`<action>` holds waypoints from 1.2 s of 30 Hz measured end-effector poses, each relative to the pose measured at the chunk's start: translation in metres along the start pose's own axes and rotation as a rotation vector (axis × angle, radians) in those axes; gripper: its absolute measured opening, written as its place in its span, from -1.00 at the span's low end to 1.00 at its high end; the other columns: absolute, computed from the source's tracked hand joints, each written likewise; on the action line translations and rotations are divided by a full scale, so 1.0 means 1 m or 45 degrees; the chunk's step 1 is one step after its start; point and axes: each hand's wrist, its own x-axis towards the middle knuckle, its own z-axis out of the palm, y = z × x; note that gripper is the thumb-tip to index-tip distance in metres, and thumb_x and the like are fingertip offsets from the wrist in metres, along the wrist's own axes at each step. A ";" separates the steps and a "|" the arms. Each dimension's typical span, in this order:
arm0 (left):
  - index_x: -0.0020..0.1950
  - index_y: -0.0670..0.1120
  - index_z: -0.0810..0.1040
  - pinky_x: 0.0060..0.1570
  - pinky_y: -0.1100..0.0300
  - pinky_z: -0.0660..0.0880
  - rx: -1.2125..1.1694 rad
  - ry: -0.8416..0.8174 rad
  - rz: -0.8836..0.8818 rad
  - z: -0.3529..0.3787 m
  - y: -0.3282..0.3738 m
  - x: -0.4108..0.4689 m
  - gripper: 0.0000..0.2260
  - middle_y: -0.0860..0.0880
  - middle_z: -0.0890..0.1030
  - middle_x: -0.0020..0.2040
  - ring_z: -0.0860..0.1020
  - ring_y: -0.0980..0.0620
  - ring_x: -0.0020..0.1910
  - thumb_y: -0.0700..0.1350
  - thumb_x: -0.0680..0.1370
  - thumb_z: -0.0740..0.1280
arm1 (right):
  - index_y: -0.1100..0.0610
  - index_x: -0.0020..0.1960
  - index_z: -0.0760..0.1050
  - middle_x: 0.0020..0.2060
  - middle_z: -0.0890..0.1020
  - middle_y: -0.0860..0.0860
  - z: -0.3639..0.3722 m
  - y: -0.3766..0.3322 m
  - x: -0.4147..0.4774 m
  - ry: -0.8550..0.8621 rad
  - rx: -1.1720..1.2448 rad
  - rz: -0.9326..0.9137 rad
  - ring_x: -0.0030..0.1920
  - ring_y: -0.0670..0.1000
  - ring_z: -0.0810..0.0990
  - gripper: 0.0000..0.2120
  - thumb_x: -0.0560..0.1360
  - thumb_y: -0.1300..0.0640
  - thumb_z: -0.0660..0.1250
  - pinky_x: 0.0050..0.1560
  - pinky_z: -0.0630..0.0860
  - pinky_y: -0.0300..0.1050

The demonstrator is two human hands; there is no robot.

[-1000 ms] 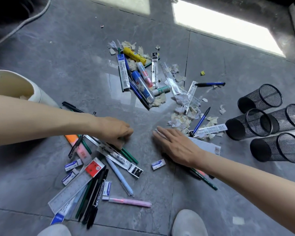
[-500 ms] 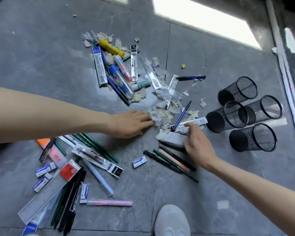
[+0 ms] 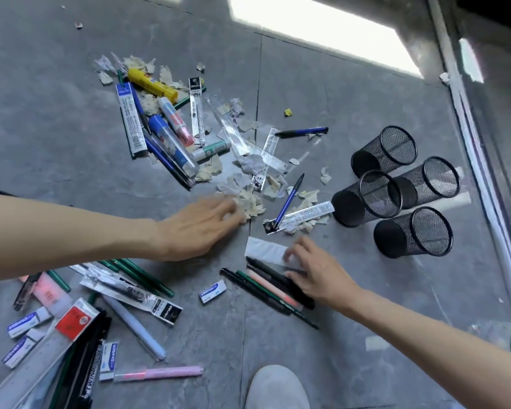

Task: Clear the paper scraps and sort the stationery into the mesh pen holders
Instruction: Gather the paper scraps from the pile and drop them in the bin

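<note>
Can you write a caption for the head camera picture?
Left hand touches paper scraps; right hand rests on pens beside mesh holders.

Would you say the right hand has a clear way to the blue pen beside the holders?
Probably yes. The right hand touches a white packet just short of the blue pen, which lies uncovered on top of the scraps and a refill packet, with open floor between.

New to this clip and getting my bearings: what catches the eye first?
Torn paper scraps tangled with pens sprawl mid-floor, the left hand on them. Four black mesh pen holders cluster at the right. Nearer, the right hand touches a white slip beside a pen bundle.
</note>
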 end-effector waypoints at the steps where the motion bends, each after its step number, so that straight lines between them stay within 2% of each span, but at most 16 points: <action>1: 0.27 -0.07 0.41 -0.01 0.12 0.44 0.019 -0.006 0.070 0.000 0.005 0.002 -0.64 -0.08 0.43 0.07 0.38 0.01 -0.06 -0.24 0.48 0.16 | 0.13 -0.02 0.45 -0.08 0.46 0.04 0.000 -0.001 -0.003 -0.011 -0.091 -0.095 -0.18 0.10 0.51 -0.84 0.45 0.08 0.24 -0.22 0.45 -0.07; 4: 0.26 -0.05 0.42 0.06 0.08 0.28 0.122 -0.030 0.230 0.006 0.021 0.017 -0.60 -0.09 0.45 0.13 0.41 -0.05 0.00 -0.19 0.43 0.11 | 0.20 -0.18 0.43 -0.25 0.46 0.08 0.001 -0.003 -0.009 -0.049 -0.213 -0.286 -0.36 0.14 0.44 -0.82 0.50 0.12 0.16 -0.42 0.40 -0.02; 6: 0.16 -0.05 0.48 0.01 0.08 0.24 0.147 0.000 0.188 0.012 0.031 0.028 -0.69 -0.08 0.48 0.07 0.41 -0.05 -0.05 -0.17 0.45 0.15 | 0.19 -0.23 0.41 -0.28 0.45 0.08 0.004 -0.003 -0.010 0.011 -0.222 -0.229 -0.36 0.15 0.45 -0.81 0.50 0.12 0.17 -0.43 0.41 0.00; 8: 0.02 -0.06 0.48 -0.03 0.09 0.21 0.121 0.028 0.011 0.010 0.039 0.041 -0.87 -0.06 0.47 -0.02 0.39 -0.04 -0.08 -0.12 0.48 0.28 | 0.17 -0.17 0.44 -0.21 0.47 0.07 0.004 -0.002 -0.007 0.157 -0.173 0.024 -0.27 0.15 0.50 -0.85 0.49 0.11 0.19 -0.31 0.48 0.00; 10: 0.04 -0.08 0.42 0.04 0.09 0.18 0.033 -0.016 -0.225 0.008 0.047 0.055 -0.82 -0.07 0.43 0.04 0.36 -0.05 0.01 -0.01 0.54 0.28 | 0.18 -0.01 0.47 -0.03 0.48 0.09 0.001 0.001 0.000 0.315 -0.119 0.344 -0.07 0.13 0.50 -0.87 0.46 0.16 0.27 -0.07 0.51 0.02; 12: 0.10 -0.09 0.37 0.13 0.08 0.18 -0.021 -0.058 -0.439 0.007 0.052 0.070 -0.72 -0.07 0.38 0.09 0.32 -0.06 0.10 0.10 0.56 0.23 | 0.21 0.14 0.43 0.15 0.42 0.13 -0.004 0.005 0.010 0.398 -0.078 0.589 0.11 0.13 0.40 -0.73 0.45 0.21 0.28 0.15 0.40 0.01; 16: 0.14 -0.10 0.38 0.21 0.05 0.20 -0.032 -0.073 -0.569 0.008 0.057 0.088 -0.66 -0.09 0.39 0.12 0.33 -0.09 0.15 0.14 0.54 0.21 | 0.18 0.20 0.39 0.16 0.42 0.08 -0.013 0.010 0.027 0.382 0.121 0.832 0.17 0.11 0.35 -0.72 0.49 0.20 0.22 0.19 0.29 -0.07; 19: 0.16 -0.10 0.38 0.23 0.04 0.18 -0.044 -0.076 -0.562 0.008 0.062 0.094 -0.59 -0.10 0.38 0.14 0.32 -0.10 0.17 0.20 0.53 0.21 | 0.15 0.23 0.40 0.16 0.43 0.05 -0.010 0.008 0.031 0.349 0.133 0.767 0.19 0.10 0.36 -0.67 0.47 0.22 0.21 0.21 0.29 -0.07; 21: 0.18 -0.10 0.38 0.22 0.03 0.19 -0.049 -0.071 -0.583 0.007 0.064 0.099 -0.56 -0.10 0.39 0.15 0.31 -0.11 0.18 0.23 0.54 0.18 | 0.13 0.31 0.37 0.27 0.38 0.04 -0.007 0.005 0.031 0.303 0.094 0.694 0.26 0.09 0.32 -0.60 0.47 0.21 0.21 0.28 0.25 -0.06; 26: 0.19 -0.11 0.42 0.19 0.03 0.21 -0.121 -0.068 -0.767 0.007 0.067 0.111 -0.74 -0.12 0.45 0.17 0.36 -0.11 0.17 0.00 0.60 0.14 | 0.06 0.45 0.24 0.44 0.20 0.05 -0.003 0.002 0.027 0.211 0.041 0.676 0.40 0.08 0.18 -0.48 0.50 0.17 0.20 0.40 0.16 -0.02; 31: 0.05 -0.06 0.46 0.14 0.05 0.21 -0.445 0.024 -0.972 -0.002 0.061 0.115 -0.85 -0.06 0.55 0.08 0.44 -0.10 0.15 -0.04 0.53 0.29 | -0.01 0.51 0.11 0.52 0.03 0.13 -0.005 0.003 0.028 0.145 -0.004 0.667 0.47 0.11 0.03 -0.40 0.51 0.14 0.19 0.44 0.04 0.01; 36: -0.05 0.02 0.40 0.12 0.08 0.16 -0.661 0.041 -0.986 -0.006 0.053 0.104 -0.88 0.03 0.53 -0.02 0.46 -0.04 0.11 -0.09 0.51 0.34 | -0.06 0.52 0.07 0.53 -0.11 0.15 -0.012 -0.001 0.039 0.099 0.049 0.670 0.51 0.09 -0.14 -0.41 0.54 0.12 0.16 0.46 -0.07 0.02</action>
